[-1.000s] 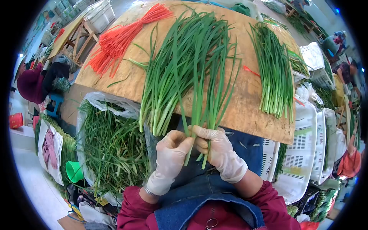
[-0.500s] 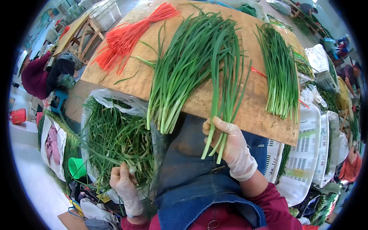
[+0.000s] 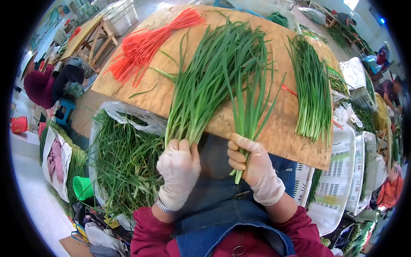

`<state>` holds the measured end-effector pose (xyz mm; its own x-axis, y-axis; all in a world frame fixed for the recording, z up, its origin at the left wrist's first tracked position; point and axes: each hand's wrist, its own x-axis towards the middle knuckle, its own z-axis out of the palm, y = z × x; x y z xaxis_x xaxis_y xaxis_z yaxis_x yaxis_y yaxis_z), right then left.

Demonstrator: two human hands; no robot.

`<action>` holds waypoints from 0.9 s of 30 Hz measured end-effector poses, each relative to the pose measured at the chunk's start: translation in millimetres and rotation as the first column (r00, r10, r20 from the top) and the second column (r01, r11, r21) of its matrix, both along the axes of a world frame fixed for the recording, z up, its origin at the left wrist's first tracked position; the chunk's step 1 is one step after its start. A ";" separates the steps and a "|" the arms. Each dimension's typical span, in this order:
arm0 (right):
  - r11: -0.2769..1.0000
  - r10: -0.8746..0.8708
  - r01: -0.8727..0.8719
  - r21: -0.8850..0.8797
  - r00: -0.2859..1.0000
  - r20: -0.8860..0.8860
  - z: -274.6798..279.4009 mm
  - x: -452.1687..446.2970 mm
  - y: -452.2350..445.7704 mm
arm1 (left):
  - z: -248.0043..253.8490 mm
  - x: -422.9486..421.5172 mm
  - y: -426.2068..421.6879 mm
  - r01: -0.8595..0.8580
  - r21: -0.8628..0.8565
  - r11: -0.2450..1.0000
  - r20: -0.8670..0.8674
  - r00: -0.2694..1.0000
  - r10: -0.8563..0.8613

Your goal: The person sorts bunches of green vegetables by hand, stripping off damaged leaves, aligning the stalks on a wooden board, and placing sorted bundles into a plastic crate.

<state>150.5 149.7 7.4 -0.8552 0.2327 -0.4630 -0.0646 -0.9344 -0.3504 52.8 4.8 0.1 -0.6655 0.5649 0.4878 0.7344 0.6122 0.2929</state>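
Observation:
On the wooden board lies a loose pile of garlic chives point(image 3: 214, 68), pale stem ends toward me. My gloved left hand point(image 3: 179, 171) is closed at the stem ends of this pile; its fingertips are partly hidden. A small bunch of chives point(image 3: 243, 122) is gripped low on its stems by my gloved right hand point(image 3: 253, 165), the cut ends poking out below the fingers. Its leaf tips rest on the board beside the pile. To the right lies a neat bundle of chives point(image 3: 311, 90), with a red tie partly visible near it.
Red plastic ties point(image 3: 150, 45) lie at the board's point(image 3: 128, 100) far left. Below the left edge, a clear plastic bag point(image 3: 113, 107) holds loose leaves. A green cup point(image 3: 82, 187) is left of it. White crates point(image 3: 332, 188) stand right; other people sit farther off.
My left hand has moved up and right from over the bag of loose leaves to the pile's stem ends. My right fingers have closed further round the small bunch.

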 end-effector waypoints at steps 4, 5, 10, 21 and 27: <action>0.980 -0.063 0.029 0.196 0.983 0.170 10.9 -9.8 -10.4 | 11.9 22.4 1.0 0.142 0.135 0.981 0.035 0.988 -0.148; 0.978 -0.062 0.026 0.208 0.984 0.168 9.2 -10.3 -11.8 | 11.8 26.5 1.7 0.182 0.156 0.971 0.059 0.979 -0.194; 0.971 0.040 -0.067 0.229 0.992 0.121 0.3 -3.6 -7.2 | 6.5 37.4 3.7 0.320 0.225 0.920 0.093 0.933 -0.347; 0.992 0.009 -0.026 0.122 0.991 0.135 -5.3 2.4 0.4 | 9.2 10.5 -1.0 0.046 0.241 0.969 0.191 0.977 -0.094; 0.978 -0.038 0.022 0.207 0.996 0.077 6.9 4.6 -1.4 | -1.6 5.4 8.4 0.095 0.009 0.995 0.141 0.985 -0.095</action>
